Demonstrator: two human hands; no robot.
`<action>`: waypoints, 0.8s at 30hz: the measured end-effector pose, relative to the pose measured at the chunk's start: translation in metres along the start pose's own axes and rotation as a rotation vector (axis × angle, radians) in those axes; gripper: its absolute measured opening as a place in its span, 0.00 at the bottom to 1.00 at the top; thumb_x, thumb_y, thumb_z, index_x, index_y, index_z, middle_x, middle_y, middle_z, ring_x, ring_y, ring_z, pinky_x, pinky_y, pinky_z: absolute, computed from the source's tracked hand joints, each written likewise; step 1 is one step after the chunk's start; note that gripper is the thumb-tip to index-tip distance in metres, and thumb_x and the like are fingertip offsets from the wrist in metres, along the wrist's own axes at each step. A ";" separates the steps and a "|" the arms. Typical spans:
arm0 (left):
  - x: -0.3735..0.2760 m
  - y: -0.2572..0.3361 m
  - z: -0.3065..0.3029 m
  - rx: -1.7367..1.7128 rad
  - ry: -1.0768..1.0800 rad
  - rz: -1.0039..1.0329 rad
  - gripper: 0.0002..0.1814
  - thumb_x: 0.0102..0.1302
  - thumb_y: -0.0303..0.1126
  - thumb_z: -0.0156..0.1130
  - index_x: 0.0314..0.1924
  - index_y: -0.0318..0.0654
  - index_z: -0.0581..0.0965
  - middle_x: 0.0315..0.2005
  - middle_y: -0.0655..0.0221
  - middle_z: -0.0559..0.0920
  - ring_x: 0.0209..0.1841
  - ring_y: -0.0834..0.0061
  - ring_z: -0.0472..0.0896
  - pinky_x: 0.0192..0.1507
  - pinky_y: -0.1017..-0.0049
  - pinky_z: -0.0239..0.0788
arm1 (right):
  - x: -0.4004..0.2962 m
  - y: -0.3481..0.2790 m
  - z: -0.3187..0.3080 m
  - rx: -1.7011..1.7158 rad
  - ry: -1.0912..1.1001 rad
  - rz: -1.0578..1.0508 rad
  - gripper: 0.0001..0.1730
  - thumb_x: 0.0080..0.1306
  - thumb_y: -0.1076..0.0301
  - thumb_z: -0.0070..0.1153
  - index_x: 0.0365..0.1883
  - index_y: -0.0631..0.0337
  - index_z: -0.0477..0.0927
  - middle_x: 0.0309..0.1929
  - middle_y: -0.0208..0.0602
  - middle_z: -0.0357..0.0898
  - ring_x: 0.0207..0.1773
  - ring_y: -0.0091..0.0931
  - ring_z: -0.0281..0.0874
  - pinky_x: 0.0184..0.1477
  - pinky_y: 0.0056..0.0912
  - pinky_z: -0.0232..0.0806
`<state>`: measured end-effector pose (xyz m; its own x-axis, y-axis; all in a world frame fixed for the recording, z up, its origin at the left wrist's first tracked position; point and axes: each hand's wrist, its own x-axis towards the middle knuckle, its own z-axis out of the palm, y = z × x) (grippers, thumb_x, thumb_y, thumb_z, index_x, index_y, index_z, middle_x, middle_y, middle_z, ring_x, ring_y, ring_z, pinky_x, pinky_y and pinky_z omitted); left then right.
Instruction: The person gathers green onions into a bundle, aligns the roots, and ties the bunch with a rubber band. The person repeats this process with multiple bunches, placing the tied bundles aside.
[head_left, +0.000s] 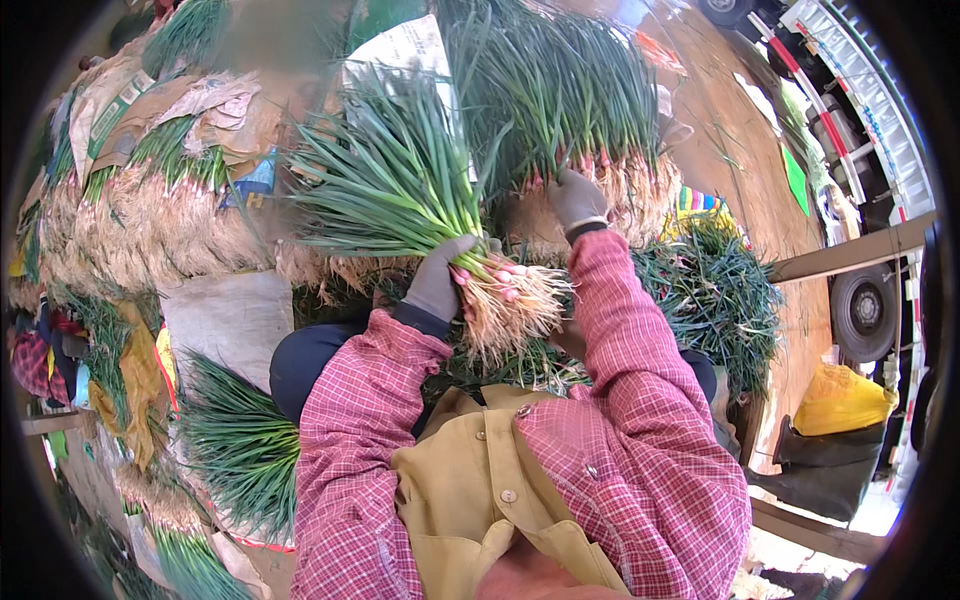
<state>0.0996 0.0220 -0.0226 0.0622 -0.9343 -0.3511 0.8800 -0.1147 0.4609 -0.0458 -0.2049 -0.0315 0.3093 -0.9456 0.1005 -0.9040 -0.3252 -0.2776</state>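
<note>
My left hand (437, 279), in a grey glove, grips a bunch of spring onions (409, 191) just above the bulbs. Its green leaves fan up and to the left, while the pinkish bulbs and pale roots (517, 304) stick out to the lower right. My gloved right hand (577, 201) reaches forward to a large stack of spring onions (562, 97). It touches the stems near their bulbs; the fingertips are partly hidden among the plants, so I cannot see how firmly they hold. Long dry roots (637, 195) hang along the stack's near edge.
A long root-fringed row of spring onions (150, 217) lies at the left, partly under sacks (217, 112). Another bunch (240, 442) rests by my left knee (311, 367). Loose leaf trimmings (712, 300) are heaped at the right. Beyond are a vehicle wheel (864, 311) and a yellow bag (844, 397).
</note>
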 end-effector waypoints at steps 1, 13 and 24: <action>-0.001 0.001 -0.002 -0.004 0.020 0.009 0.20 0.67 0.37 0.56 0.50 0.27 0.75 0.41 0.45 0.84 0.43 0.53 0.84 0.50 0.59 0.78 | -0.014 -0.006 -0.002 0.134 -0.001 -0.047 0.19 0.64 0.51 0.57 0.40 0.58 0.85 0.37 0.47 0.85 0.44 0.42 0.84 0.46 0.45 0.73; -0.007 -0.003 -0.006 0.002 0.153 0.010 0.15 0.67 0.35 0.58 0.45 0.30 0.77 0.34 0.55 0.85 0.36 0.62 0.85 0.46 0.68 0.79 | -0.094 -0.075 -0.023 0.783 -0.355 -0.161 0.19 0.66 0.55 0.61 0.40 0.65 0.83 0.29 0.38 0.82 0.32 0.25 0.79 0.38 0.31 0.71; -0.010 -0.001 0.002 -0.091 0.138 0.069 0.20 0.67 0.40 0.54 0.46 0.26 0.77 0.37 0.47 0.85 0.37 0.57 0.85 0.43 0.61 0.80 | -0.098 -0.078 -0.038 1.143 -0.561 0.070 0.11 0.68 0.62 0.58 0.37 0.62 0.81 0.25 0.26 0.77 0.23 0.18 0.72 0.27 0.19 0.63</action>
<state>0.0971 0.0303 -0.0180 0.1829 -0.8828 -0.4327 0.9099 -0.0146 0.4145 -0.0169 -0.0863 0.0163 0.6059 -0.7424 -0.2858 -0.2417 0.1704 -0.9553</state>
